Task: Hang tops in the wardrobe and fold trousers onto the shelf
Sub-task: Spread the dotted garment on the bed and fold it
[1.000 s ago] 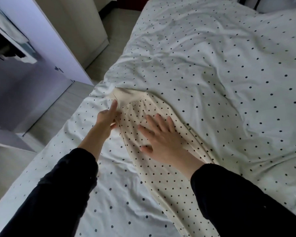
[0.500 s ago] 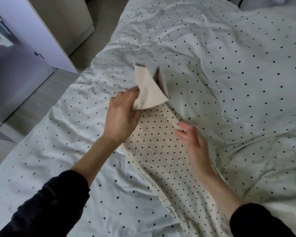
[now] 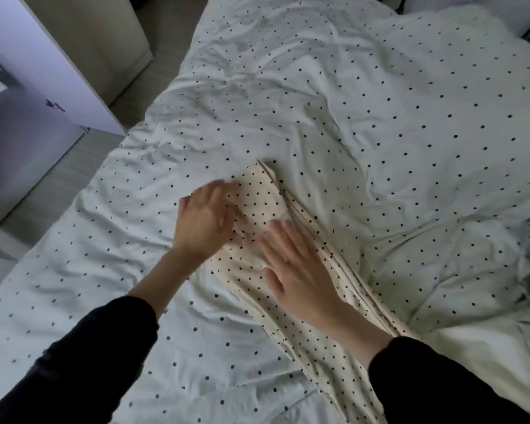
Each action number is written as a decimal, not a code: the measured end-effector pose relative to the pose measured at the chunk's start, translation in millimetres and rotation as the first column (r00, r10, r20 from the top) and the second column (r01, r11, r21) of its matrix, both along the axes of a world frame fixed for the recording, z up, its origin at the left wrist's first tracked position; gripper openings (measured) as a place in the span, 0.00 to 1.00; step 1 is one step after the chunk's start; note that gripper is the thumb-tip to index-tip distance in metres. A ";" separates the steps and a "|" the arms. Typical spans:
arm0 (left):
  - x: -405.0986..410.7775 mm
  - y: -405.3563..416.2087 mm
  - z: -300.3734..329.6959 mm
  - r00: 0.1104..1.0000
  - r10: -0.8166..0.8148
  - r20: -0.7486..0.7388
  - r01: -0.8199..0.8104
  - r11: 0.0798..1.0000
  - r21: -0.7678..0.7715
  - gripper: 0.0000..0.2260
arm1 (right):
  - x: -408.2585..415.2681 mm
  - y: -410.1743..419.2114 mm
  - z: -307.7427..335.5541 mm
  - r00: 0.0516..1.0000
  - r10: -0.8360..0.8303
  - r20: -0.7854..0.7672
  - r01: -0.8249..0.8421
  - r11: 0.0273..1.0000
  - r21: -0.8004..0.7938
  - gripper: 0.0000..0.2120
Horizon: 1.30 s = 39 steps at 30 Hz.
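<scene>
So the cream polka-dot trousers [image 3: 291,295] are lying lengthwise on the bed, on top of the white dotted duvet [image 3: 395,123], with the far end folded back over itself. Right hand [image 3: 300,270] lies flat on the fabric, fingers straight, nothing in its grip. Left hand [image 3: 204,220] is on the folded end just beside it, but it's blurry, so can't tell if it's gripping. White wardrobe door [image 3: 52,71] off to the left.

The trousers [image 3: 288,301] are soft cream cloth with dots, matt. The bed cover [image 3: 380,117] is crinkly white cloth. The wardrobe door [image 3: 58,65] looks smooth and a bit shiny.
</scene>
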<state>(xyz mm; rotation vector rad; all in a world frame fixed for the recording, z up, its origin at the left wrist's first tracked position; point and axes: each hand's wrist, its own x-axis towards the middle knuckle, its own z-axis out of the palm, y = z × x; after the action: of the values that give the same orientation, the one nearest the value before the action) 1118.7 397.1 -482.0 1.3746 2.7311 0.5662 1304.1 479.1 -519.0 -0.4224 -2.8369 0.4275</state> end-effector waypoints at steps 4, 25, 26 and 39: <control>-20.0 6.6 -2.7 0.942 0.301 0.149 -0.224 0.894 -0.387 0.28 | -8.9 5.5 -18.0 0.988 0.000 0.153 -0.005 0.999 0.032 0.29; 235.2 -20.3 12.7 0.920 -0.388 -0.055 0.362 0.896 -0.259 0.14 | 176.1 -5.6 46.8 0.812 -0.538 0.226 0.474 0.384 -0.792 0.24; 245.9 -22.4 5.3 0.913 -0.408 0.006 0.381 0.846 -0.373 0.14 | 183.4 -6.1 41.8 0.812 -0.523 0.259 0.494 0.379 -0.782 0.25; 174.1 -14.6 -58.8 0.941 -0.063 0.332 0.237 0.824 -0.515 0.35 | 175.8 -26.1 -38.6 0.779 0.014 0.627 0.557 0.442 -0.703 0.26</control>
<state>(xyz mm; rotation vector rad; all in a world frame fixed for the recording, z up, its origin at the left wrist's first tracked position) 1292.7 382.5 -540.8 1.2126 2.2474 -0.0358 1479.9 452.9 -557.6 -1.4158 -2.6395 2.0023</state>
